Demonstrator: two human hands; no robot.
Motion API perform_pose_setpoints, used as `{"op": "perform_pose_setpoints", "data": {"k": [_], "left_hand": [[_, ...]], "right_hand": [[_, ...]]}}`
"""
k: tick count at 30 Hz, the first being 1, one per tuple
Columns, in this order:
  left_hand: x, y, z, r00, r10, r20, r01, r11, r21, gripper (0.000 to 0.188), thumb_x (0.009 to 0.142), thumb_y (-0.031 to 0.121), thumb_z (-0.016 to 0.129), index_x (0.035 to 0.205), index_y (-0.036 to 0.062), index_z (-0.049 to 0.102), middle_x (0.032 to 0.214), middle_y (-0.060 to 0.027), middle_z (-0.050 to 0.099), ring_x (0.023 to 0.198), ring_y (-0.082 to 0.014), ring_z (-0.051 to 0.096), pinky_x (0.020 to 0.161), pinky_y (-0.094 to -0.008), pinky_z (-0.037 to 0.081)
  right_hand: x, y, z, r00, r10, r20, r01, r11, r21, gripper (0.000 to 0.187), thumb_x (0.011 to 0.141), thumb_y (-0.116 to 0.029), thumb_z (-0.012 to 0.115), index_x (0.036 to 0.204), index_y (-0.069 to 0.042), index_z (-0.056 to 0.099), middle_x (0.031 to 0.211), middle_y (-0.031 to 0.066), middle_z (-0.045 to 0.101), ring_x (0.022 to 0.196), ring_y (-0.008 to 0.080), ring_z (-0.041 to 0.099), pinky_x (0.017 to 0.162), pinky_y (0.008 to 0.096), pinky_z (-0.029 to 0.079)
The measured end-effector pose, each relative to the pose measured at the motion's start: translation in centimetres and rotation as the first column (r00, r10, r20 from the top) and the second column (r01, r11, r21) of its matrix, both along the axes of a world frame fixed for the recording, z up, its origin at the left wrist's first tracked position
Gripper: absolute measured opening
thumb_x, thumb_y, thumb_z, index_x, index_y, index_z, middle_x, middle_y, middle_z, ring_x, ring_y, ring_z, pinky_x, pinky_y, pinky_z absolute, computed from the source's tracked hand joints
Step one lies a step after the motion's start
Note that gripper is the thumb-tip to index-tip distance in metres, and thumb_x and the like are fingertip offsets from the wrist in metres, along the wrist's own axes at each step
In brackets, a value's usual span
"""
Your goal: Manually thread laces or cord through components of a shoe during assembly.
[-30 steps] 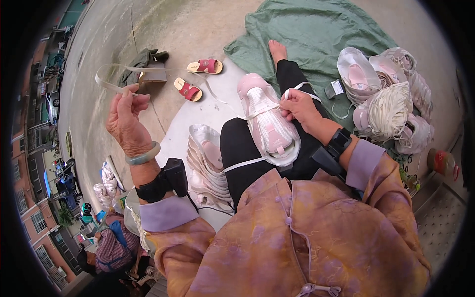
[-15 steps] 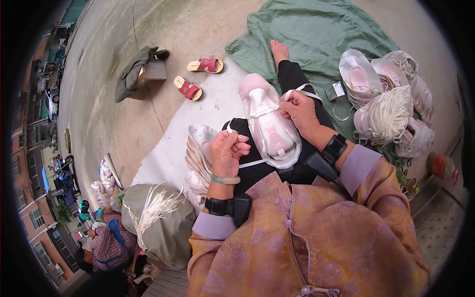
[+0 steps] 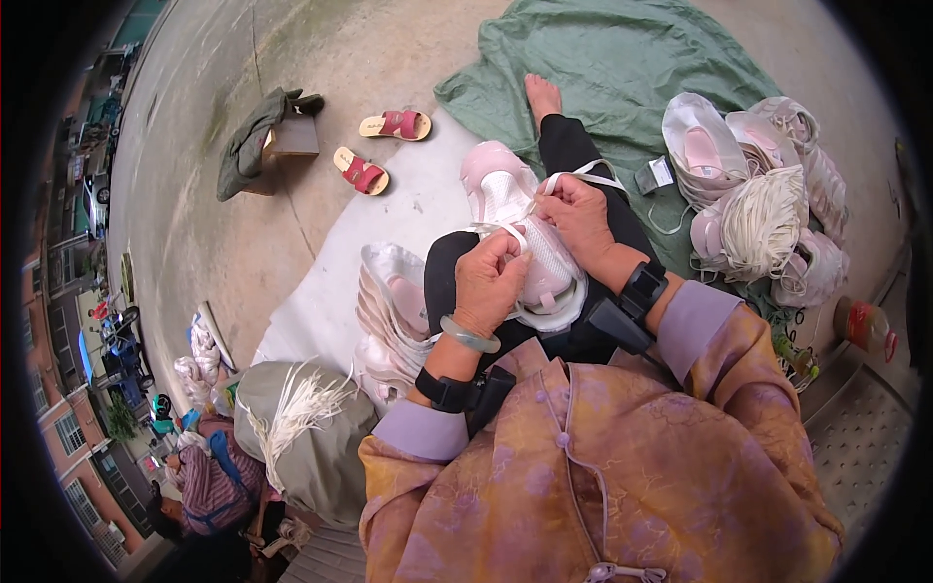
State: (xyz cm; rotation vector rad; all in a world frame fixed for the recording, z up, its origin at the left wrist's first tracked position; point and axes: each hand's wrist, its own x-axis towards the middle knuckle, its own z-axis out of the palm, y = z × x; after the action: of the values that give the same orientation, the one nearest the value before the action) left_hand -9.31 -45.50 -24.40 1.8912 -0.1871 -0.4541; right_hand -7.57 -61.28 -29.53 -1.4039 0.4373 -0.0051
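Lengthwise, pink shoe (image 3: 503,196) points ahead, bit left | left hand (image 3: 486,280) pinches white lace (image 3: 519,234) over its left | right hand (image 3: 578,220) pinches lace at right, just as near

Left hand (image 3: 492,282), far left 1 second ago, now over pink shoe (image 3: 547,260) near right hand (image 3: 579,222)

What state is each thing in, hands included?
Left hand: closed, pinching the lace
Right hand: closed, pinching the lace
Lace: slack past the right hand, no bow visible
Shoe: on the lap, partly covered by hands
Sandals: unworn, apart
Green cloth: spread, rumpled
Left stack: nested shoes
Right heap: piled shoes
Dark cloth: draped, wrinkled
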Motion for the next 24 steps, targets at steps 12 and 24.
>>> {"op": "perform_pose_setpoints", "data": {"k": [12,24], "left_hand": [[0.2,-1.6,0.4,0.993,-0.024,0.118,0.016,0.997,0.069,0.011,0.072,0.003,0.061,0.071,-0.0012,0.05,0.104,-0.0056,0.061,0.052,-0.003,0.041,0.049,-0.0179,0.037],[-0.6,2.1,0.3,0.806,0.392,-0.444,-0.559,0.752,-0.35,0.008,0.083,0.01,0.058,0.082,0.0031,0.054,0.069,-0.0059,0.059,0.05,-0.0108,0.056,0.044,-0.0198,0.045]], "right_hand": [[-0.4,-0.6,1.0,0.979,0.163,0.121,-0.112,0.931,-0.348,0.002,0.075,-0.002,0.057,0.077,-0.001,0.057,0.065,0.0016,0.054,0.058,0.0043,0.046,0.053,0.0213,0.04],[-0.1,-1.3,1.2,0.952,0.305,0.024,-0.263,0.855,-0.448,0.016,0.071,-0.014,0.061,0.083,-0.004,0.056,0.061,0.0092,0.054,0.055,0.0211,0.054,0.056,0.0299,0.044]]}}
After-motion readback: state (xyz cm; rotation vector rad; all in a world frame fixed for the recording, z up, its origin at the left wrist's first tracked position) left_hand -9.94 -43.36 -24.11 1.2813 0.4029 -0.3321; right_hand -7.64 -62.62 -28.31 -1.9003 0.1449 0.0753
